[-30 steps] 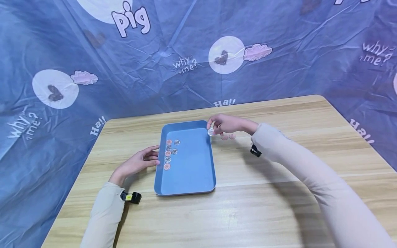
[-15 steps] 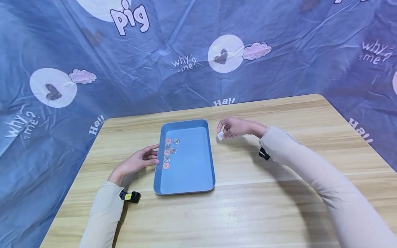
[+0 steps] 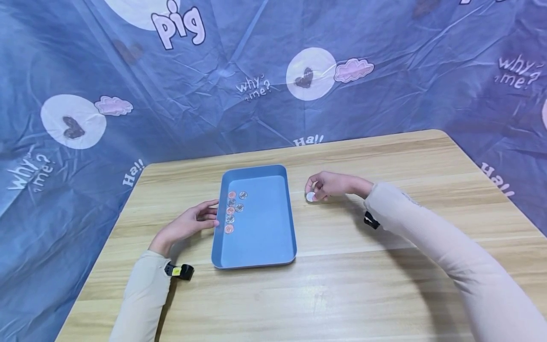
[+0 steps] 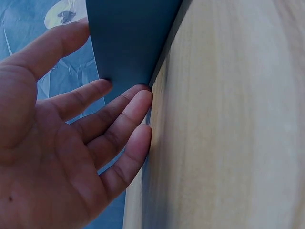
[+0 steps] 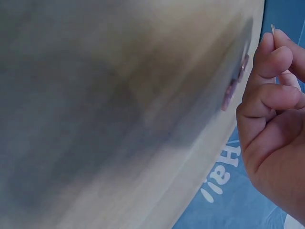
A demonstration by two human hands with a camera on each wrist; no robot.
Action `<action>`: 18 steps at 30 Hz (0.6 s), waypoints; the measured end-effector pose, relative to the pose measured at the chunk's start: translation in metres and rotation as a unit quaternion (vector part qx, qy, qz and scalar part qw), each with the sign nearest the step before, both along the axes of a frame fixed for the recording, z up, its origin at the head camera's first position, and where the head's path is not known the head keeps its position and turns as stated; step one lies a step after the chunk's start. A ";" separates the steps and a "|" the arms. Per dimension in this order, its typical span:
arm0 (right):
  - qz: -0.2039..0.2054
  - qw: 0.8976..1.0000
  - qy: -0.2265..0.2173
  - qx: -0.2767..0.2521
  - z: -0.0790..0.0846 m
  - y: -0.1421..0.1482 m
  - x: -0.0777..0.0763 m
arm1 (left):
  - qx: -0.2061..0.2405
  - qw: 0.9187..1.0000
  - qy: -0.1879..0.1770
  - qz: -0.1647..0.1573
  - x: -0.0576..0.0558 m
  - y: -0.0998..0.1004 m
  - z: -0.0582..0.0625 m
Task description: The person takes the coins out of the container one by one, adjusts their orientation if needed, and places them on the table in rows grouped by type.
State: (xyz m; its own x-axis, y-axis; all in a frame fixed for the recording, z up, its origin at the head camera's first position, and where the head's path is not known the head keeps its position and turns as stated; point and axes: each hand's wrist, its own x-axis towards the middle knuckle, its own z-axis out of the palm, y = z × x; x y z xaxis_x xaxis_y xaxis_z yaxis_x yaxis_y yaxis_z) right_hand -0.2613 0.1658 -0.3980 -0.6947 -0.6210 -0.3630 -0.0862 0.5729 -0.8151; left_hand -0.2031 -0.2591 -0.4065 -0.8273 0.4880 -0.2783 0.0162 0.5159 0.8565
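A blue printed cloth (image 3: pixel 256 118) hangs behind a wood-grain surface (image 3: pixel 333 294). Two pale sleeves reach in over it: the right sleeve (image 3: pixel 436 247) slants in from the lower right corner, the left sleeve (image 3: pixel 141 299) rises from the bottom edge. Between the hands, nearer the left, lies a blue rectangular tray (image 3: pixel 260 237).

The left hand (image 3: pixel 188 224) rests at the tray's left wall, palm turned toward it. Its fingers are spread and fairly straight, the thumb at the rim and the others along the outer side. The right hand (image 3: pixel 331 184) is to the right of the tray, apart from it, the forearm angled in toward the tray and the wrist bent slightly. Its thumb and index finger pinch a silver coin (image 3: pixel 309 196) at their tips, with the remaining fingers curled toward the palm; the right wrist view shows the coin edge-on, poking out past the fingertips.

Two copper coins (image 5: pixel 234 83) lie on the surface near the right hand. Inside the tray, three copper and two silver coins (image 3: pixel 231 210) alternate in a row along the left wall, and two more silver coins (image 3: pixel 243 195) lie just right of it.
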 end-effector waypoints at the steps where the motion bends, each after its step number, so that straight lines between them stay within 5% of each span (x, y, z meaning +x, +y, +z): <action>1: 0.003 1.000 -0.001 -0.002 -0.001 0.000 0.001 | 0.000 1.000 -0.001 0.002 0.000 0.000 0.000; 18: 0.007 1.000 0.001 0.002 -0.009 -0.001 0.009 | -0.001 1.000 0.000 0.000 0.000 0.000 0.000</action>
